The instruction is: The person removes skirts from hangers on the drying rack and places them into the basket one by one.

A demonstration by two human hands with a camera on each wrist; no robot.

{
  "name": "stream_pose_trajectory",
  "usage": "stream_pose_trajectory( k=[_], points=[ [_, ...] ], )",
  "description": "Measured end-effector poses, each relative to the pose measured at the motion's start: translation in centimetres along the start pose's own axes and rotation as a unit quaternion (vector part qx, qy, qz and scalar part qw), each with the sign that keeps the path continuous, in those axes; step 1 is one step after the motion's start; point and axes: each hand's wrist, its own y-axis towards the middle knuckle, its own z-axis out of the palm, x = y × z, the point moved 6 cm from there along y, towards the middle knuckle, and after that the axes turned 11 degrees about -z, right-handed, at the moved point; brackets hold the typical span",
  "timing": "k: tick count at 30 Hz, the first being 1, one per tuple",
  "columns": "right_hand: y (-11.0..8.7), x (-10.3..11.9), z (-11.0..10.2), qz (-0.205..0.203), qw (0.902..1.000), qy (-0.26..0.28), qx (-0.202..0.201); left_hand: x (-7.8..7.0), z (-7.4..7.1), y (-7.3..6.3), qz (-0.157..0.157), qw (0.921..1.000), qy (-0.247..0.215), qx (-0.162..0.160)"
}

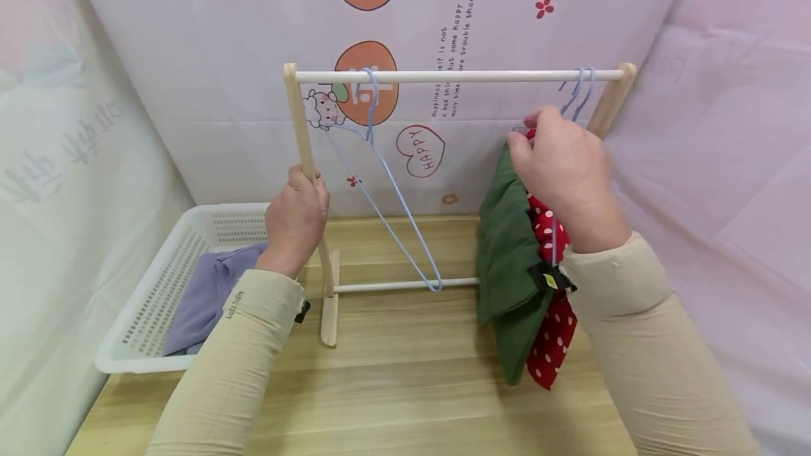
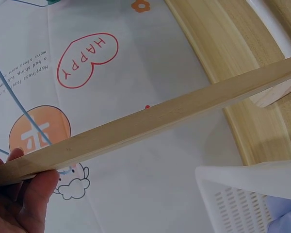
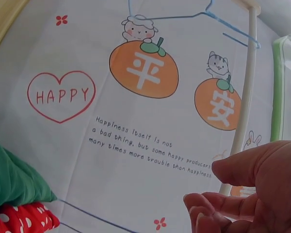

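Observation:
My left hand (image 1: 296, 220) grips the left wooden post of a small clothes rack (image 1: 303, 129); in the left wrist view its thumb and fingers (image 2: 41, 196) wrap the post. At the right end, my right hand (image 1: 564, 167) is beside the hangers (image 1: 586, 86) hooked on the white top bar. The right wrist view has its thumb and loosely bent fingers apart with nothing between them. Below it hang a green garment (image 1: 510, 245) and a red garment with white dots (image 1: 553, 343). A bare blue hanger (image 1: 405, 206) hangs near the left post.
Left of the rack, a white perforated basket (image 1: 117, 343) holds a purple-grey cloth (image 1: 212, 294). The rack stands on a wood-grain table (image 1: 405, 385). Behind it is a white printed backdrop (image 1: 494, 27); a lower white rod (image 1: 393, 286) joins the rack's sides.

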Motion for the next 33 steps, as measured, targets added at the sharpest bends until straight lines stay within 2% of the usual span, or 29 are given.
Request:
stream_pose_trajectory(
  k=[10,19,26,33],
  points=[
    [-0.8,-2.5,-0.5,0.036,0.9987,-0.023,0.027,-0.1,-0.1,0.0,-0.002,1.0000,0.000,0.001],
    [-1.8,-3.9,-0.3,0.042,0.9970,-0.044,0.047,-0.1,0.0,-0.1,-0.007,1.0000,-0.001,0.003],
    [-2.4,-4.8,0.6,0.043,0.9939,-0.047,0.089,0.0,-0.1,-0.1,-0.013,0.9999,-0.001,0.006],
    [-2.7,-5.1,1.3,0.036,0.9903,-0.069,0.115,-0.2,-0.1,-0.2,-0.005,1.0000,0.004,-0.005]
  ],
)
